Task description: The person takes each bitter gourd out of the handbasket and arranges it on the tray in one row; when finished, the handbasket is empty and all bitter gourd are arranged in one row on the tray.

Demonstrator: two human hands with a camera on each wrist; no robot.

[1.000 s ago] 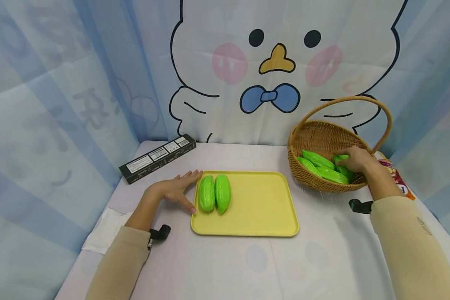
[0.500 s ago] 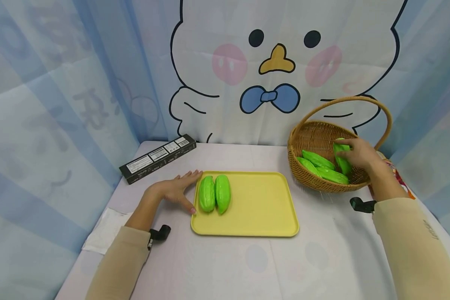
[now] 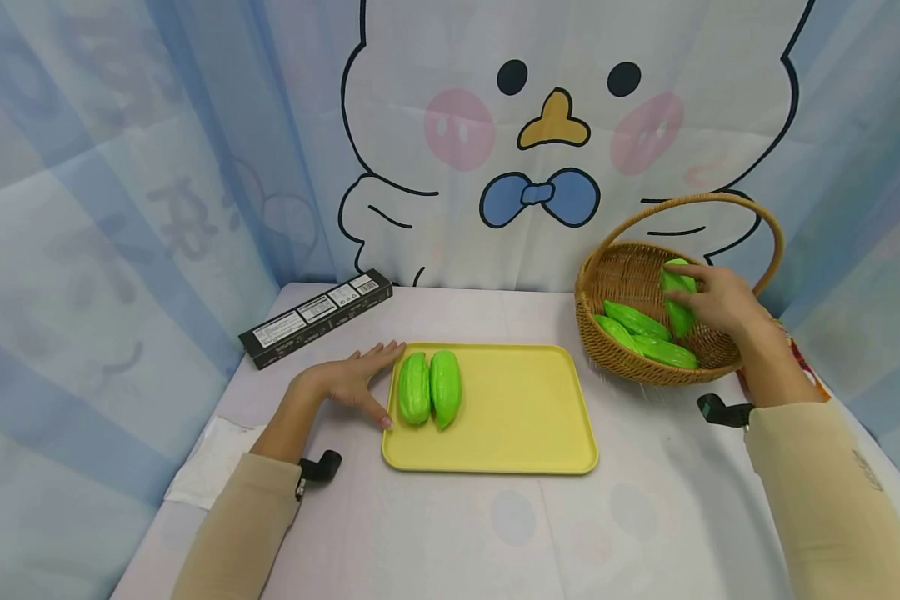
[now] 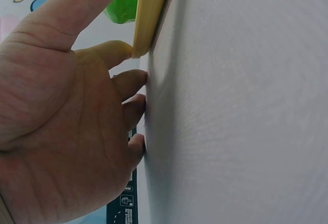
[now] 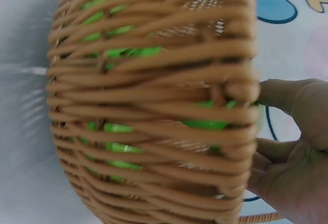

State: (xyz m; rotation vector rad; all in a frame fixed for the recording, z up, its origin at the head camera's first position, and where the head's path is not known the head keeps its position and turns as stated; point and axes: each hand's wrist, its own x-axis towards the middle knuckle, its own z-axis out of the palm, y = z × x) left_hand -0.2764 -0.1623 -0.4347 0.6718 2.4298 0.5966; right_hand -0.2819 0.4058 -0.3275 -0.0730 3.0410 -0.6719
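In the head view my right hand [image 3: 724,302] pinches a long green ridged toy vegetable [image 3: 677,285] between thumb and fingers, tilted nearly upright inside the wicker basket [image 3: 621,265]. Below it lie several like it, such as a green vegetable [image 3: 663,351]. The right wrist view shows the basket wall [image 5: 169,90] covering most of the held piece. My left hand [image 3: 351,380] rests at the left edge of a yellow tray [image 3: 525,408], fingers spread, with thumb and index finger touching the rim. On the tray's left side two green vegetables [image 3: 446,387] lie side by side.
A long black box [image 3: 317,317] lies at the back left of the table. White paper [image 3: 213,462] sits beside the left forearm. Partly behind the right arm is a red packet [image 3: 806,367]. The basket's handle [image 3: 776,242] arches over it, close to the right hand.
My right hand has lifted one green vegetable from the pile, moving it upward and slightly back within the basket. The left hand and the tray have stayed still.
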